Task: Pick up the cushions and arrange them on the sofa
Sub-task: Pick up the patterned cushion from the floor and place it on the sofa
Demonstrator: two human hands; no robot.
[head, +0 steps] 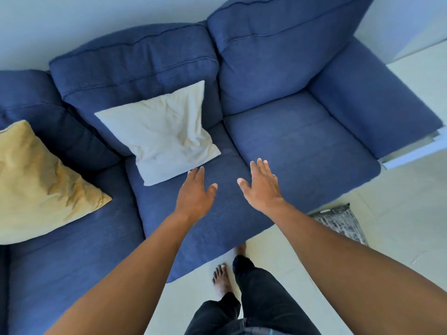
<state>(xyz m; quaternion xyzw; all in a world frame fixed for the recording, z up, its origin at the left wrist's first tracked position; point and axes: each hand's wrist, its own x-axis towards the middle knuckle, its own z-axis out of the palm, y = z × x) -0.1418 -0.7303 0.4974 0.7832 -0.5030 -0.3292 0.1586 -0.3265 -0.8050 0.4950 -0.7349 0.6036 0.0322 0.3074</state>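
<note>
- Blue fabric three-seat sofa (302, 141): right seat bare.
- Crumpled mustard-yellow square cushion (36, 184) on left seat.
- Wrinkled cream square cushion (164, 131) leaning against middle backrest.
- Grey patterned cushion (343, 223), possibly, on floor by sofa's front edge.
- Left hand (194, 197), right hand (262, 189): fingers spread, empty, above middle seat.

A home living room: a three-seat sofa upholstered in dark blue fabric (290, 141) stands against a plain pale wall (72, 25) on a light tiled floor (399, 226), with soft throw cushions about and the person barefoot in dark trousers.
</note>
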